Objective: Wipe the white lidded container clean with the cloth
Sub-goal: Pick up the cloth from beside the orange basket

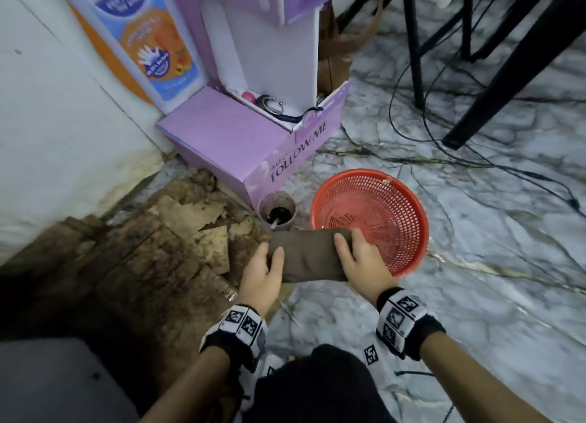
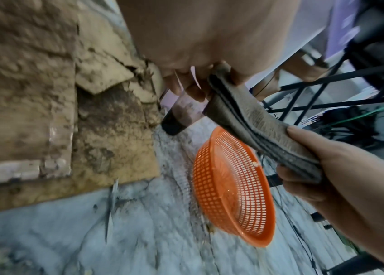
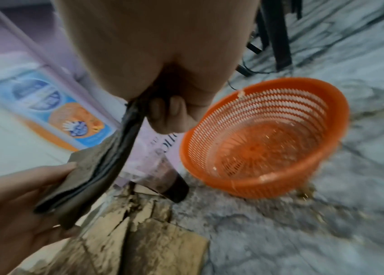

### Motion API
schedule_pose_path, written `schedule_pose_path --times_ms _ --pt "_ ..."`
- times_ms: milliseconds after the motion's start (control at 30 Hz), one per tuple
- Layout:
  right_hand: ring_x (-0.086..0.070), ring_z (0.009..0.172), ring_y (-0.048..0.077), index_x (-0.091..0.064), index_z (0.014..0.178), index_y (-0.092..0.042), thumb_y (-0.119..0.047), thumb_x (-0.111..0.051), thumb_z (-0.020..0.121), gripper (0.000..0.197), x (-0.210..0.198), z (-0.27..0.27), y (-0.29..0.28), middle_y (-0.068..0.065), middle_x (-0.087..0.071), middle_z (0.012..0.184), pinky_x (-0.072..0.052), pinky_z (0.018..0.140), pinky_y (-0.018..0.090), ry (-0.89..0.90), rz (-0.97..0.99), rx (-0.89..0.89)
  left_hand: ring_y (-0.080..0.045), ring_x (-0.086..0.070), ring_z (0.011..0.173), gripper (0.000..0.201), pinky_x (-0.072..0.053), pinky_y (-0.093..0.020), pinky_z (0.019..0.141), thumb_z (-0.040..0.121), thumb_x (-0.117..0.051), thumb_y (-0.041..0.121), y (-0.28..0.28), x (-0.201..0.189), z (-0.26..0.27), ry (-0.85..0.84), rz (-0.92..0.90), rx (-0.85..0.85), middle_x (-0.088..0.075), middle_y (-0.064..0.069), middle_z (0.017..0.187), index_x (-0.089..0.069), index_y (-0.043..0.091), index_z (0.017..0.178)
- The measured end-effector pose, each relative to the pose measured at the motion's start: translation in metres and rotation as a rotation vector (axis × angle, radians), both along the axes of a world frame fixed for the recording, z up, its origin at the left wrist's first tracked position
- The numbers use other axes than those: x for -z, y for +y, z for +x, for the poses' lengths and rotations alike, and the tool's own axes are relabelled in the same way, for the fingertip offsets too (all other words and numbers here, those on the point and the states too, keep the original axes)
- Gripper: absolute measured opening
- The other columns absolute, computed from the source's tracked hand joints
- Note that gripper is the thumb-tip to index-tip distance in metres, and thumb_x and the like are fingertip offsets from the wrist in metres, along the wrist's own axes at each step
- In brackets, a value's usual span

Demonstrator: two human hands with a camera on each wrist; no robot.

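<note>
Both hands grip a folded brown cloth [image 1: 306, 255] above the marble floor [image 1: 475, 295]: left hand [image 1: 263, 276] pinching one end, right hand [image 1: 358, 257] the other. No white lidded container is visible in any view. Just beyond the cloth stands a cup [image 1: 276, 210] of dark liquid, touching a purple box [image 1: 241, 140]; a careless swing could tip it. Beside it, an orange mesh basket [image 1: 371, 219] holds only crumbs.
</note>
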State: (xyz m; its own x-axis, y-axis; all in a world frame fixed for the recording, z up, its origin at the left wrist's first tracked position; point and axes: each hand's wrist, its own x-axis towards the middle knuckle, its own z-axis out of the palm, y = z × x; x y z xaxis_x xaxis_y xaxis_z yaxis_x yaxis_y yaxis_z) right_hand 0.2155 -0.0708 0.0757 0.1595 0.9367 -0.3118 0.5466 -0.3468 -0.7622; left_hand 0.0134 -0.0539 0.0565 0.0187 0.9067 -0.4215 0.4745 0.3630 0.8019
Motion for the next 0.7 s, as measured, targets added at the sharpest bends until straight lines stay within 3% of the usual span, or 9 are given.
schedule_pose_path --times_ms 67,167,200,267,367,467,533,600,700 --pt "-0.064 0.084 0.027 -0.046 0.105 -0.013 -0.038 -0.040 0.107 0.027 -0.029 -0.005 -0.001 0.006 -0.064 0.088 -0.042 0.071 0.034 -0.009 0.019 -0.095 -0.016 -0.052 0.130 0.068 -0.041 -0.040 0.110 0.095 -0.040 0.066 -0.009 -0.027 -0.009 -0.014 0.104 -0.016 -0.056 0.000 0.141 -0.046 0.017 0.142" --pt "-0.065 0.090 0.030 -0.047 0.109 -0.015 -0.043 -0.039 0.106 0.029 -0.072 -0.017 -0.003 0.011 -0.066 0.094 -0.050 0.077 0.043 -0.037 0.067 -0.201 -0.003 -0.055 0.106 0.045 -0.041 -0.022 0.089 0.104 -0.041 0.040 -0.021 -0.070 -0.027 0.015 0.231 -0.009 -0.057 0.007 0.124 -0.049 0.006 0.132" --pt "-0.065 0.091 0.029 -0.047 0.110 -0.016 -0.044 -0.038 0.106 0.030 -0.088 -0.023 -0.004 0.012 -0.066 0.096 -0.051 0.079 0.044 -0.037 0.083 -0.231 -0.005 -0.055 0.108 0.045 -0.041 -0.023 0.091 0.105 -0.041 0.038 -0.025 -0.082 -0.035 0.027 0.261 -0.007 -0.056 0.005 0.127 -0.048 0.004 0.133" --pt "-0.065 0.090 0.026 -0.048 0.110 -0.013 -0.043 -0.039 0.106 0.031 -0.121 -0.037 -0.005 0.009 -0.066 0.096 -0.051 0.078 0.044 -0.024 0.130 -0.282 -0.017 -0.056 0.120 0.055 -0.044 -0.038 0.102 0.102 -0.037 0.050 -0.035 -0.111 -0.052 0.031 0.331 -0.018 -0.059 -0.005 0.134 -0.047 0.008 0.136" --pt "-0.062 0.088 0.023 -0.046 0.102 -0.012 -0.038 -0.040 0.107 0.028 -0.170 -0.060 -0.009 0.004 -0.062 0.092 -0.045 0.073 0.036 -0.034 0.218 -0.358 -0.024 -0.061 0.114 0.062 -0.048 -0.049 0.097 0.096 -0.032 0.064 -0.049 -0.154 -0.080 0.037 0.406 -0.050 -0.063 -0.010 0.123 -0.048 0.014 0.128" --pt "-0.058 0.087 0.021 -0.047 0.101 -0.012 -0.036 -0.042 0.107 0.025 -0.214 -0.090 -0.016 0.002 -0.059 0.091 -0.039 0.071 0.033 -0.063 0.310 -0.456 -0.007 -0.060 0.091 0.030 -0.048 -0.042 0.088 0.103 -0.037 0.049 -0.066 -0.197 -0.110 0.048 0.495 -0.095 -0.063 -0.001 0.103 -0.053 0.025 0.111" --pt "-0.058 0.084 0.020 -0.048 0.104 -0.010 -0.036 -0.043 0.106 0.027 -0.237 -0.112 -0.020 0.003 -0.059 0.089 -0.040 0.071 0.035 -0.101 0.344 -0.541 -0.003 -0.058 0.083 0.023 -0.047 -0.040 0.083 0.106 -0.039 0.038 -0.080 -0.220 -0.133 0.044 0.538 -0.133 -0.062 0.002 0.095 -0.052 0.018 0.105" --pt "-0.056 0.078 0.022 -0.045 0.102 -0.011 -0.037 -0.044 0.106 0.027 -0.257 -0.136 -0.024 0.002 -0.055 0.082 -0.035 0.065 0.036 -0.174 0.348 -0.636 -0.007 -0.061 0.094 0.025 -0.046 -0.034 0.084 0.106 -0.041 0.036 -0.097 -0.237 -0.160 0.045 0.558 -0.195 -0.063 0.005 0.100 -0.054 0.015 0.111" --pt "-0.053 0.075 0.023 -0.041 0.097 -0.015 -0.040 -0.046 0.105 0.026 -0.282 -0.176 -0.034 0.000 -0.052 0.078 -0.032 0.058 0.032 -0.256 0.370 -0.756 -0.012 -0.057 0.116 0.041 -0.046 -0.033 0.095 0.105 -0.040 0.040 -0.131 -0.255 -0.201 0.048 0.564 -0.262 -0.061 0.004 0.125 -0.052 0.012 0.133"
